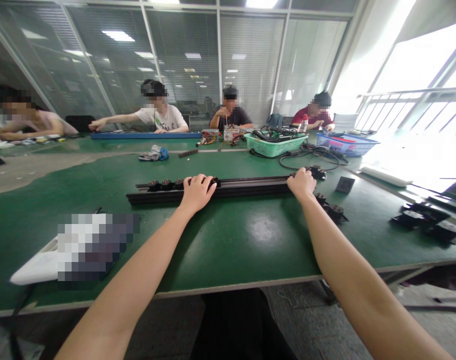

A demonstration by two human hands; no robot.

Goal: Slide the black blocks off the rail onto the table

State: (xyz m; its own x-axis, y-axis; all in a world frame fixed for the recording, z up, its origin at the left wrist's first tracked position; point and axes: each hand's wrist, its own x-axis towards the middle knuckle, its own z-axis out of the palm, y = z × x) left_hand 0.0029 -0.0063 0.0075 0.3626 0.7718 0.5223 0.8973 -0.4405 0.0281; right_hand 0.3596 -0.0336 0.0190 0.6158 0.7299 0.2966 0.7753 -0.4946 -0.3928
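Note:
A long black rail [250, 188] lies across the green table in front of me. Several small black modules [166, 185] sit in a row along its left half. My left hand [198, 192] curls over this row, its fingers closed around a black module [214, 182] that it partly hides. At the rail's right end, my right hand [302, 185] has its fingers wrapped over the end; what lies under the palm is hidden. Just beyond that hand are loose black modules [318, 172], and more black modules [335, 213] lie to its right, nearer me.
At left lies a white device [36, 265], partly blurred out. A green basket [276, 147] of cables and a blue basket [348, 145] stand at the back. Black parts [426, 220] and a small dark square [345, 184] lie right. Several people sit across the table.

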